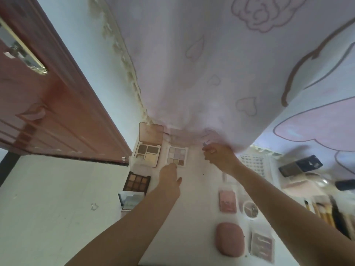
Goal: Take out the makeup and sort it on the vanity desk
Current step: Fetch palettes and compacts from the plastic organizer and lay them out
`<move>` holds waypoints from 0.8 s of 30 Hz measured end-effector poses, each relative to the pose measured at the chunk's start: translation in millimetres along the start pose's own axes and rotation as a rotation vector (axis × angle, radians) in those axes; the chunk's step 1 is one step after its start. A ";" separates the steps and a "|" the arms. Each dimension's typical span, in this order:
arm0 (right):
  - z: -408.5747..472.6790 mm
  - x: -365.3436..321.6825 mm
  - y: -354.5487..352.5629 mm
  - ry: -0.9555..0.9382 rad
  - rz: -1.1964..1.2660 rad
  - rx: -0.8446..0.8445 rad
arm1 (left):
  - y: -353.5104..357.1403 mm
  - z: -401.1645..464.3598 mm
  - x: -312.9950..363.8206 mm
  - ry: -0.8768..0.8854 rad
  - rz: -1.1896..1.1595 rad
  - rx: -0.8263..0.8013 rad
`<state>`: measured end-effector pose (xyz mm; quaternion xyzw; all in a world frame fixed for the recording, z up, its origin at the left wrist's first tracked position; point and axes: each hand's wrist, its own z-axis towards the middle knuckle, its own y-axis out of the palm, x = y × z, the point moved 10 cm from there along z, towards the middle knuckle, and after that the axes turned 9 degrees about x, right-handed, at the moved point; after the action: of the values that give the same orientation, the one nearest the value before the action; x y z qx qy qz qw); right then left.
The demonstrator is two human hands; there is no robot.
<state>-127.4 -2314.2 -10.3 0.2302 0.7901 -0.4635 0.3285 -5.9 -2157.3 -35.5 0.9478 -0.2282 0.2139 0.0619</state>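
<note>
Left hand (170, 177), loosely curled and holding nothing, touches the pastel palette (177, 157) at mid-frame. Right hand (219, 156) pinches something small, too blurred to name. A patterned curtain (211, 73) hangs over the desk (199, 208)'s far edge.

This is a bedroom or dressing corner in a home. A white tabletop (194, 189) serves as a vanity, strewn with makeup: an open eyeshadow palette (177, 156) near its far edge, a brown-toned palette (136, 182) to the left of that one, and makeup brushes (322, 210) well to its right. Behind the open palette hangs a pastel curtain (211, 64) printed with hearts and roses. A reddish-brown panelled door (57, 112) stands left of the tabletop.
</note>
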 end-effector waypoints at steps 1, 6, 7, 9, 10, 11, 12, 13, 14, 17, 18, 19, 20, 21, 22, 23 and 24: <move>-13.6 7.6 -10.5 -0.031 -0.084 -0.019 | 0.9 -2.7 -10.6 0.004 0.051 -0.024; -92.9 53.7 -16.0 -0.279 -0.653 -0.158 | 21.2 -25.2 -88.9 -0.087 0.332 -0.255; -104.7 64.9 -7.1 -0.338 -0.771 -0.195 | 25.8 -29.9 -97.6 -0.072 0.388 -0.294; -119.7 86.3 7.6 -0.407 -0.981 -0.249 | 35.8 -36.8 -107.5 -0.028 0.463 -0.353; -123.5 91.2 10.2 -0.428 -1.043 -0.242 | 39.9 -39.1 -110.0 -0.003 0.496 -0.377; -125.6 88.3 10.3 -0.473 -1.066 -0.197 | 42.8 -42.8 -110.9 0.012 0.520 -0.396; -126.7 78.7 8.4 -0.539 -1.055 -0.119 | 44.1 -46.2 -111.3 0.017 0.542 -0.413; -127.5 67.7 5.4 -0.592 -1.028 -0.045 | 43.8 -48.5 -110.5 0.021 0.560 -0.422; -127.8 57.5 4.2 -0.621 -0.985 -0.010 | 42.2 -50.5 -108.7 0.023 0.574 -0.428; -126.9 31.9 5.9 -0.563 -0.648 -0.031 | 32.4 -46.7 -99.1 0.020 0.555 -0.441; -125.4 21.1 3.6 -0.522 -0.505 -0.017 | 28.4 -45.3 -96.9 -0.025 0.483 -0.458; -124.3 11.6 3.0 -0.482 -0.394 -0.014 | 24.4 -44.9 -94.1 -0.085 0.378 -0.477; -123.3 4.7 5.4 -0.450 -0.316 -0.031 | 21.1 -46.0 -88.7 -0.131 0.274 -0.503; -122.0 -1.1 10.1 -0.428 -0.261 -0.060 | 17.6 -47.4 -82.0 -0.155 0.195 -0.529; -120.9 -6.1 16.1 -0.415 -0.223 -0.090 | 12.9 -48.2 -75.3 -0.157 0.155 -0.545; -119.4 -10.3 22.2 -0.408 -0.202 -0.116 | 7.3 -49.1 -69.9 -0.153 0.131 -0.553; -117.6 -14.2 28.7 -0.403 -0.195 -0.142 | 1.2 -49.1 -65.6 -0.151 0.116 -0.556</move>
<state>-134.6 -2197.8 25.1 0.0318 0.7578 -0.4728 0.4485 -77.8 -2121.1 -19.7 0.8931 -0.3356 0.0753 0.2899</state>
